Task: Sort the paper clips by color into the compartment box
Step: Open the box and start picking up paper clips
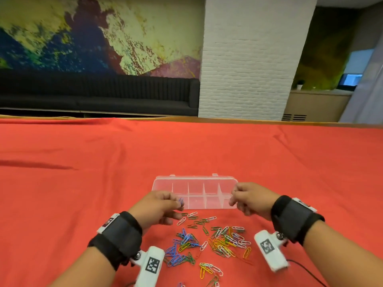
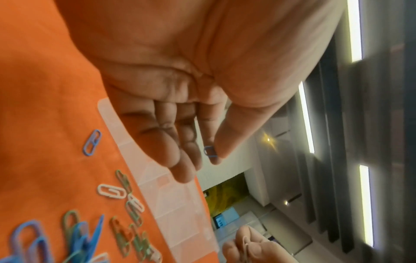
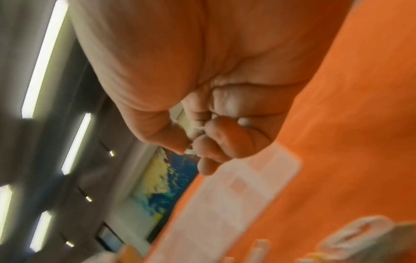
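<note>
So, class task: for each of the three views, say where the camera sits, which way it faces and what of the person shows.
Head: on the head, facing forward and down at the box, clips, both hands.
Left wrist: faces along the left hand pinching a blue clip.
Right wrist: faces along the curled right hand.
Shared: all show the box.

Office lounge or lobby, long dark grey upholstered bench sofa (image 1: 99, 94) under a large abstract painted mural (image 1: 93, 34), white-painted brick pillar (image 1: 248, 59), strip ceiling lights (image 2: 355, 30), red-cloth-covered worktop (image 1: 207, 146)
</note>
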